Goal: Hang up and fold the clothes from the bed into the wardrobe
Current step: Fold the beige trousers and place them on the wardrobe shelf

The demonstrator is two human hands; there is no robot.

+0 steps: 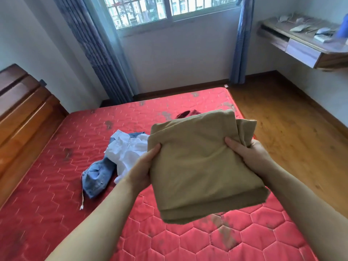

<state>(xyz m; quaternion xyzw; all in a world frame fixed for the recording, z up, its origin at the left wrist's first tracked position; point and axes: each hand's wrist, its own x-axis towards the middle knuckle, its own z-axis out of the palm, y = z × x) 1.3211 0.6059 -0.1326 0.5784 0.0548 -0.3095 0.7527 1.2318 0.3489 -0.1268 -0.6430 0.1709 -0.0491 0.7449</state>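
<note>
A folded tan garment [199, 162] is held up above the red quilted mattress [56, 194]. My left hand [145, 166] grips its left edge and my right hand [252, 155] grips its right edge, thumbs on top. On the mattress behind it lie a crumpled white shirt [130, 149] and blue denim jeans [98, 176] in one heap. A dark red garment [185, 113] peeks out past the tan fold's far edge. No wardrobe is in view.
A wooden headboard [22, 113] runs along the left. Beyond the bed are a window [169, 8] with blue curtains [98, 49]. A wall-mounted wooden desk [305, 44] with small items hangs at the right above wooden floor [291, 117].
</note>
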